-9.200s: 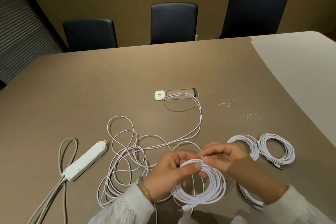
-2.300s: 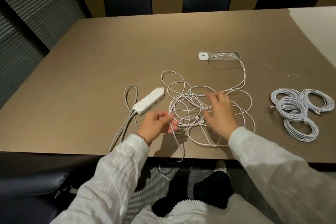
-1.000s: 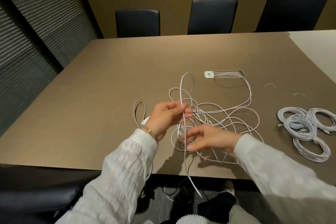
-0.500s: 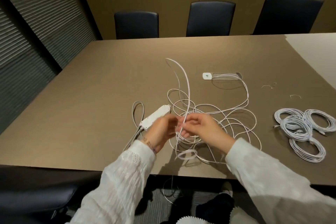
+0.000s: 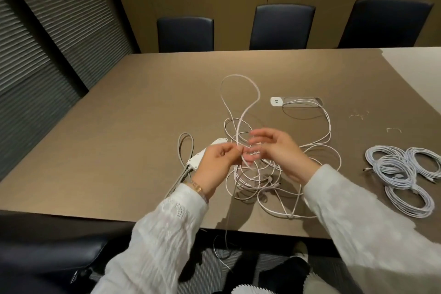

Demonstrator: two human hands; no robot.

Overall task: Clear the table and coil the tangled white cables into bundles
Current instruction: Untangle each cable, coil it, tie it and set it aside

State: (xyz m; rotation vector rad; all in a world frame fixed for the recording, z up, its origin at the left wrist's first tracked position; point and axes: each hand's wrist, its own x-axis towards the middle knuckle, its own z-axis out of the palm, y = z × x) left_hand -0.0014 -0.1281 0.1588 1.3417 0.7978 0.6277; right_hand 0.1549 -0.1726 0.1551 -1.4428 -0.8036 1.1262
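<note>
Nearest the viewer, a thin cable end (image 5: 224,243) hangs off the near edge of the brown table (image 5: 114,141) toward the striped floor. Above that edge, two white-sleeved arms reach in over the tangled white cables (image 5: 281,174), the landmark here, which sprawl in loose loops on the tabletop.

The left hand (image 5: 216,162) sits at the tangle's left side, thumb and forefinger pinching a strand that rises from the heap. The right hand (image 5: 279,150) hovers over the tangle's middle with fingers loosely spread and slightly bent; whether they touch any strand I cannot tell through the blur.

Just left of the tangle, partly hidden by the left hand, lies a white power strip (image 5: 202,154) with its grey cord looped beside it. Well to the right of the tangle rest coiled bundles (image 5: 401,174), overlapping one another.

From the pinch, a raised loop (image 5: 241,93) arcs up beyond the tangle. Farther back and slightly right, a cable runs into a recessed table slot (image 5: 301,102) next to a white plug adapter (image 5: 276,101). Right of that lie small wire ties (image 5: 358,114). Three dark chairs (image 5: 282,26) stand at the far side.
</note>
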